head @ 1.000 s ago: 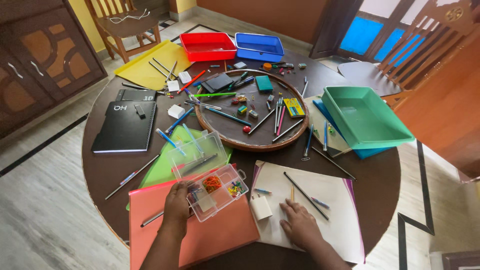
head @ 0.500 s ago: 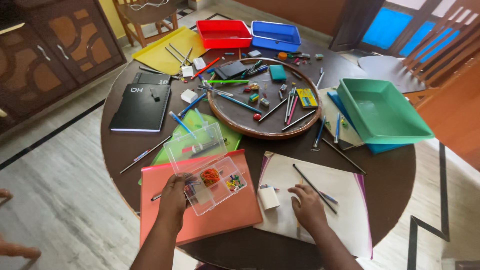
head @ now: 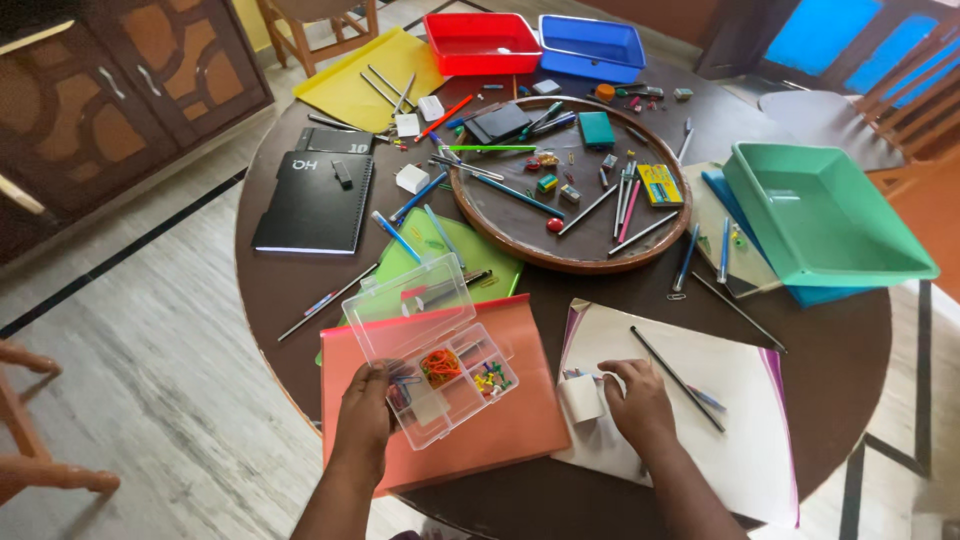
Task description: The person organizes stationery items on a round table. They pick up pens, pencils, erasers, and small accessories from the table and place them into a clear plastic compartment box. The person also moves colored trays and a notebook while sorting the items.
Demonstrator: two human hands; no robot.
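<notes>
Two hands: both low, at about 6 o'clock on the round table (head: 300, 300).
Left hand (head: 365, 420): fingers closed on the near-left edge of the clear compartment box (head: 440, 375), which lies on the salmon folder (head: 500, 430) with its lid (head: 408, 305) swung open toward 12 o'clock.
Box contents: orange rubber bands (head: 438, 364) in one cell, coloured pins (head: 490, 378) in the next, paper clips by the thumb; at least one cell looks bare.
Right hand (head: 638, 398): fingers curled down on the white sheet (head: 740, 440), pinching at a small item just beside the white charger block (head: 581, 398); whether it is lifted I cannot tell.
Near sheet: a black pencil (head: 676, 378) lies loose at 3 o'clock of that hand.
Middle: the round brown tray (head: 520, 235) carries many pens, erasers and sharpeners.
Far: green bin (head: 820, 215), red bin (head: 482, 44) and blue bin (head: 590, 47) look bare.
Progress: sorting judged barely begun; most stationery lies scattered.
</notes>
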